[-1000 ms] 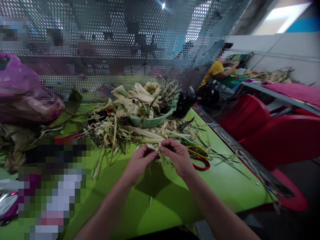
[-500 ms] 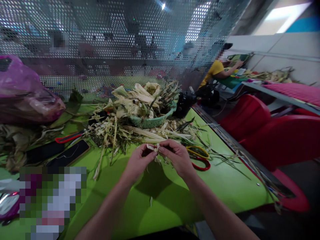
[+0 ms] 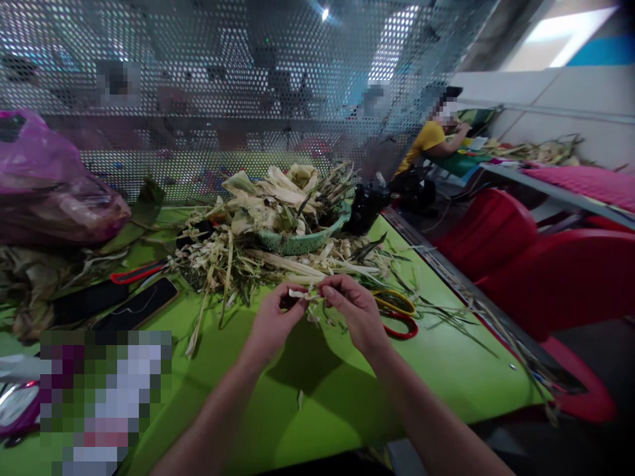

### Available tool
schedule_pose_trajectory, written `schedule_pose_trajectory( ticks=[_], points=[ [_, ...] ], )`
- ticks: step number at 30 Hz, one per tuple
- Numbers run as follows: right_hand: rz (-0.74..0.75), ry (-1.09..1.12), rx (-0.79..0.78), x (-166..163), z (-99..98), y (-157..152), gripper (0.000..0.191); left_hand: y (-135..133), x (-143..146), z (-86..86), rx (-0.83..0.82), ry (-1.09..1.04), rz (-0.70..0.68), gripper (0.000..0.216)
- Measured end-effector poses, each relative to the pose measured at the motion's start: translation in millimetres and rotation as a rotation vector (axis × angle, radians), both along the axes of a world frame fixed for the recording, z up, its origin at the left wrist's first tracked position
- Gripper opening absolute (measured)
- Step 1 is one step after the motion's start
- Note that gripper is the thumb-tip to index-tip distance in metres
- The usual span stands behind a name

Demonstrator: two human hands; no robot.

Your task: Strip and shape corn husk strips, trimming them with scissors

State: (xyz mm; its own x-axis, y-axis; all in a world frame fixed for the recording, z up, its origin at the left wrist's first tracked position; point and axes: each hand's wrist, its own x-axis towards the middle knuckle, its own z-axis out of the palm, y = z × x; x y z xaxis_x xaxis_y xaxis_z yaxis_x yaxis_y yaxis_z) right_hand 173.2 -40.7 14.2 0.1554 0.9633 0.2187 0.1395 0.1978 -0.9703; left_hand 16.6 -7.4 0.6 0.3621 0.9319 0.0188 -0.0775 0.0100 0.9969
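My left hand (image 3: 275, 316) pinches a small pale strip of dry corn husk (image 3: 299, 294) between thumb and fingers above the green table. On the strip's other end, the closed thumb and fingertips of my right hand (image 3: 353, 309) meet it; the exact contact is too small to make out. Thin shreds dangle below the strip. Just right of my right hand lie scissors (image 3: 401, 324) with a yellow and a red handle loop. Beyond both hands, a green basket (image 3: 297, 243) is heaped with dry husks (image 3: 278, 192), with loose strips (image 3: 218, 258) spread around it.
Left on the table (image 3: 347, 416) are a dark phone (image 3: 136, 304), a red-and-black handled tool (image 3: 139, 271) and a purple plastic bag (image 3: 54, 178). A black plastic object (image 3: 367, 206) stands behind the basket. Red chairs (image 3: 546, 277) and a person in yellow (image 3: 429, 137) are at right.
My right fingertips have shifted slightly right, away from my left, so more of the husk strip shows between the hands. The person at the back has moved a hand toward the head.
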Motion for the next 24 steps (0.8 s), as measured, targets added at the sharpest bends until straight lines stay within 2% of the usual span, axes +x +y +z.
schedule_pose_trajectory(
  ticks=[5, 8, 17, 24],
  points=[
    [-0.004, -0.037, 0.02, 0.2, -3.4, 1.0, 0.015, -2.7, -0.1, 4.8, 0.024, 0.04, -0.027, 0.018],
    [-0.025, -0.053, 0.013, 0.8, -5.3, 1.8, 0.012, -3.4, -1.1, 7.0, -0.028, 0.016, -0.045, 0.017],
    [0.053, 0.174, -0.112, 0.2, -1.0, 3.8, 0.02, -1.8, -0.9, 3.3, -0.244, -0.309, -0.136, 0.014],
    [0.078, 0.095, -0.057, 1.2, -2.4, 4.3, 0.018, -2.9, -0.9, 1.8, -0.377, -0.407, -0.155, 0.013]
  ],
)
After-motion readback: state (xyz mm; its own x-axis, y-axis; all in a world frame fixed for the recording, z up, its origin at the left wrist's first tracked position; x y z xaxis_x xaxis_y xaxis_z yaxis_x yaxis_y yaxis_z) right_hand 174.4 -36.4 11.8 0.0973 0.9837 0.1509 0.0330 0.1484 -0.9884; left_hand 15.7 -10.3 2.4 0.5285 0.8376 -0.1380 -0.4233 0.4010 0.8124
